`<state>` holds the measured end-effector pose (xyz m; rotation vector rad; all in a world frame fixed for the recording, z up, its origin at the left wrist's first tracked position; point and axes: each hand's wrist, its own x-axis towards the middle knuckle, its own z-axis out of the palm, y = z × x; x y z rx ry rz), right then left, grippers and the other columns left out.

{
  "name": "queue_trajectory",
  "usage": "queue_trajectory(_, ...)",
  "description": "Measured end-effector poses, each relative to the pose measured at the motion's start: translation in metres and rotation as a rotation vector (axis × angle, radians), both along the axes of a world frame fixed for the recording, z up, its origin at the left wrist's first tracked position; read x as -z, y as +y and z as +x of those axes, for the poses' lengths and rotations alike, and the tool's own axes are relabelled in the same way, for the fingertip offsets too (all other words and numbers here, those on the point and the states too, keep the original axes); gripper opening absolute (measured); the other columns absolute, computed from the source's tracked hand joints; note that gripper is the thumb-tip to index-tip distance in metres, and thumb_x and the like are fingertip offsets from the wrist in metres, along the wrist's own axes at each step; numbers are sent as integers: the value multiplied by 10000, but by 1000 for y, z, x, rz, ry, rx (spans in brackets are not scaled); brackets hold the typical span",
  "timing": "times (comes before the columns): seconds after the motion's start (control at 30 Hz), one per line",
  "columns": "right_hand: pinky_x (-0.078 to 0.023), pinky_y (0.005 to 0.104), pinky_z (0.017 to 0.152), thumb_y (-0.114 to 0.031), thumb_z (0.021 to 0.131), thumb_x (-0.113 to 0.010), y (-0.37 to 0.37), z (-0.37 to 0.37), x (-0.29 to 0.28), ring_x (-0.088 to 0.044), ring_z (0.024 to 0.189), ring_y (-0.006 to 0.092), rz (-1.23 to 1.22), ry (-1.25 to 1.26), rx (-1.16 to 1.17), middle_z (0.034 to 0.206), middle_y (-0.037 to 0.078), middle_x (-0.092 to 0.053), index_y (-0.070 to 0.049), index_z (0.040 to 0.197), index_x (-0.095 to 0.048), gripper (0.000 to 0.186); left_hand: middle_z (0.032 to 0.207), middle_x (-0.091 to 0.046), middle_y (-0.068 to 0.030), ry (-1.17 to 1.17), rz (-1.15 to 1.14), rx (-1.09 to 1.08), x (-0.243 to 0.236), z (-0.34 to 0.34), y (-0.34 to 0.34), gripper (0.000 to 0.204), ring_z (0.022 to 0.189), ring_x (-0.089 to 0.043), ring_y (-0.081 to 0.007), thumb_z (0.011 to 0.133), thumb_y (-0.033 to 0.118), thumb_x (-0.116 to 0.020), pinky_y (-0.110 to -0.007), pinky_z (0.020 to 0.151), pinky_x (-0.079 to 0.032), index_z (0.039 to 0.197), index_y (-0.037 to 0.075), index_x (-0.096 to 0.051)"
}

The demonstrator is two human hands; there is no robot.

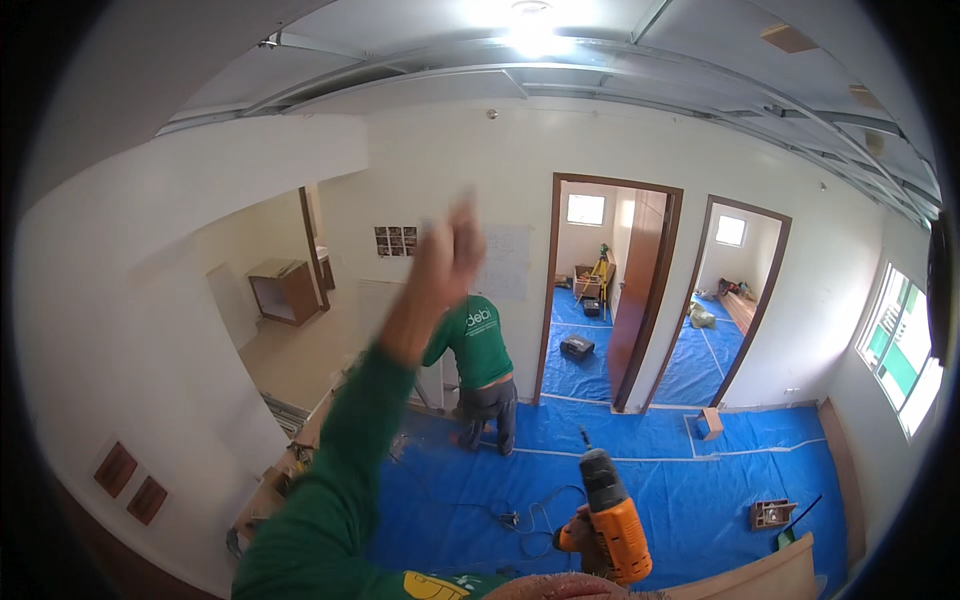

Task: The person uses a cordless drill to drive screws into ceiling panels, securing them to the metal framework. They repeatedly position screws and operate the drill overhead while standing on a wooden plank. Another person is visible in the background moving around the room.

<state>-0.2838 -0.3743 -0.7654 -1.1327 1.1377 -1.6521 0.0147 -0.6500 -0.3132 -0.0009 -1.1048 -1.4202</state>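
My left hand is raised high in the middle of the view, at the end of a green sleeve. Motion smears its fingers, so I cannot tell whether they hold anything. Low and right of the middle, my right hand is closed round the handle of an orange and black cordless drill. The drill points upward, with a bit in its chuck. Beyond my left forearm, a person in a green shirt stands bent toward the wall, facing away.
Blue sheeting covers the floor, with a cable lying on it. Two brown-framed doorways open ahead; one has a door ajar. A small wooden box sits at right. Metal ceiling framing spans overhead, near a bright lamp.
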Motion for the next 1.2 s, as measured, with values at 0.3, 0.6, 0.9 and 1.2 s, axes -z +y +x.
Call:
queue_trajectory(0.3, -573, 349, 717, -79, 929, -724, 85, -121, -7, -696, 806, 184, 112, 115, 265, 893, 80, -660, -15, 1192, -579, 308, 606, -329, 30, 301, -254, 8, -326, -39, -38, 269, 522, -354, -125, 1058, 157, -440, -306, 503, -314, 796, 123, -490)
queue_trajectory(0.6, -549, 374, 699, -116, 921, -707, 134, -150, -42, -673, 781, 195, 199, 286, 362, 872, 69, -637, -27, 1155, -581, 280, 601, -313, 19, 366, -90, 197, -352, -76, -61, 198, 515, -334, -137, 1057, 179, -411, -308, 512, -288, 963, 101, -567)
queue_trajectory(0.9, -570, 392, 773, -70, 868, -721, 94, -48, -136, -700, 841, 197, 28, 58, 330, 939, 77, -634, -36, 1153, -557, 331, 828, -490, 4, 207, -215, 225, -306, -58, -67, 280, 699, -489, -115, 1104, 207, -412, -286, 650, -414, 1277, 101, -606)
queue_trajectory(1.2, -556, 403, 815, -130, 942, -709, 55, -4, -165, -682, 865, 191, -277, 126, 132, 986, 56, -614, -52, 1174, -562, 286, 951, -619, -10, -174, 681, 447, 321, -75, -23, 185, 719, -562, -106, 1050, 123, -490, -259, 647, -495, 1178, 69, -613)
